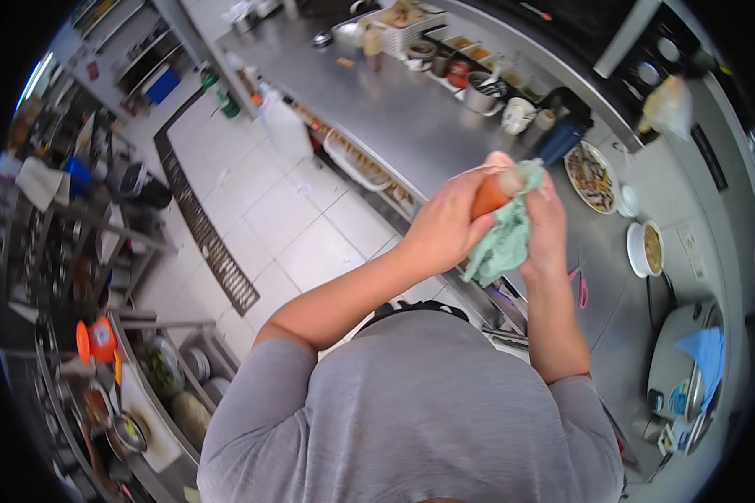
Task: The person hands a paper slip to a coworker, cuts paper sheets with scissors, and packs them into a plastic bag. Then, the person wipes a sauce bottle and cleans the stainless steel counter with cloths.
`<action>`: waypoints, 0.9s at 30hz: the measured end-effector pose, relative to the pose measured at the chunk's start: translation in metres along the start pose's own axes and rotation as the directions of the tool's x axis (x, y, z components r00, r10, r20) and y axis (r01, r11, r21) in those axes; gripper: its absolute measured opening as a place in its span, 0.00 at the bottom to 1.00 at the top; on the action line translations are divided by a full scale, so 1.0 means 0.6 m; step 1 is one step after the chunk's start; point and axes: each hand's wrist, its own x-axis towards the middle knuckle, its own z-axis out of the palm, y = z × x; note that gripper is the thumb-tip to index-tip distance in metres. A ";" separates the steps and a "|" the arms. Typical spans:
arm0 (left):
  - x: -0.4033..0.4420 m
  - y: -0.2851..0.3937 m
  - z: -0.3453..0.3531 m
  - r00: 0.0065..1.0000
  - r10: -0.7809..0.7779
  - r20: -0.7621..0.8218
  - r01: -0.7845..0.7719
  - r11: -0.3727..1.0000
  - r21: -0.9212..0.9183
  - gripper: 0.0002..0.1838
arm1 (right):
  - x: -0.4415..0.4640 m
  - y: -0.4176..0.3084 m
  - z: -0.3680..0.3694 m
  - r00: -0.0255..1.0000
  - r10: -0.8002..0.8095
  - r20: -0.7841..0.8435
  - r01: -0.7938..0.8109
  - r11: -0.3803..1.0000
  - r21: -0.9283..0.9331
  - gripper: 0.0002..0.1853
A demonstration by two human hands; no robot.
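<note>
My left hand [445, 225] is wrapped round an orange sauce bottle [490, 198] with a pale, whitish tip. The bottle is tilted, raised above the edge of the steel counter [394, 109]. Against the tip end, my right hand [549, 220] grips a crumpled light green cloth [505, 238], which hangs down between both hands. The cloth covers part of the bottle, and the right fingertips are mostly hidden behind it. Pink-handled scissors [582, 291] lie on the counter just right of my right forearm.
A plate of mixed food [593, 178] and a white bowl [643, 249] stand on the right. Beyond them is a large cooker [678, 356] with a blue cloth [703, 356]. Several containers line the counter's back. Behind to the left, a floor drain grate [195, 197] crosses white tiles.
</note>
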 end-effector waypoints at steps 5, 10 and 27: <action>0.017 -0.010 0.003 1.000 0.018 0.002 -0.018 0.999 -0.043 0.30 | -0.014 -0.002 0.011 0.997 -0.047 -0.069 0.049 0.998 0.030 0.16; 0.012 -0.014 0.010 0.999 -0.013 0.040 0.020 0.985 -0.174 0.29 | -0.004 0.014 0.007 0.976 -0.197 -0.089 0.182 0.972 -0.149 0.16; 0.007 -0.039 -0.108 0.979 -0.194 0.068 0.131 0.331 -0.934 0.29 | -0.017 0.122 0.068 0.760 -0.483 0.434 0.649 0.554 -0.521 0.23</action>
